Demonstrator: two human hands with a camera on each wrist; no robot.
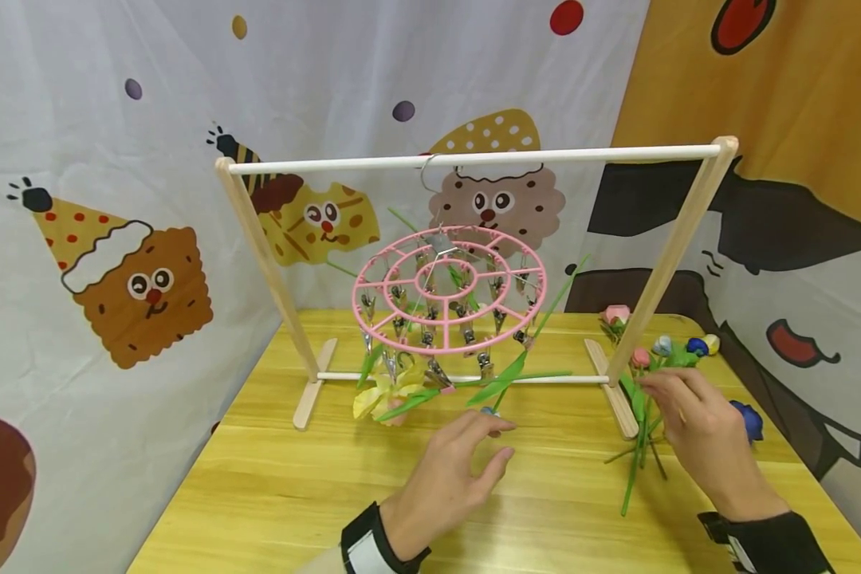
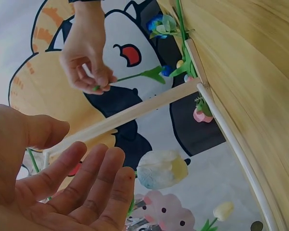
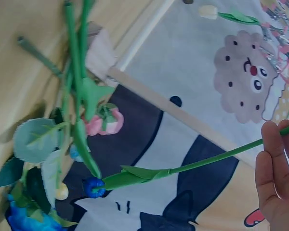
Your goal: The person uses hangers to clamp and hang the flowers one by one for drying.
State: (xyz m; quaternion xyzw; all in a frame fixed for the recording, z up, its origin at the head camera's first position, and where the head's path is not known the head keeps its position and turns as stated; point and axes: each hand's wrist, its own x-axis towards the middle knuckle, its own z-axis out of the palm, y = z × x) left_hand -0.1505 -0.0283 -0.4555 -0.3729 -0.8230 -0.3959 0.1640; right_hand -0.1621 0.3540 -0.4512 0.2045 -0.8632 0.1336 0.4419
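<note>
My right hand (image 1: 710,434) pinches the green stem (image 3: 212,159) of an artificial blue flower (image 3: 94,187), whose bloom hangs downward beside the other flowers. My left hand (image 1: 448,470) is relaxed and holds nothing, its fingers spread just below the front of a pink round clip hanger (image 1: 445,349). Several metal clips dangle from the hanger's rings. Flowers hang head-down from it, among them a yellow flower (image 1: 376,399) and a pale blue-white tulip (image 2: 163,169), which is close by the left fingertips. A white tulip (image 3: 208,12) hangs there too.
The hanger's hook is over the white top rod (image 1: 330,164) of a wooden rack, whose right foot (image 1: 613,391) stands beside loose flowers. These include a pink rose (image 1: 615,313), a large blue flower (image 1: 748,421) and several green stems (image 1: 642,446). A printed cloth (image 1: 294,80) covers the wall behind.
</note>
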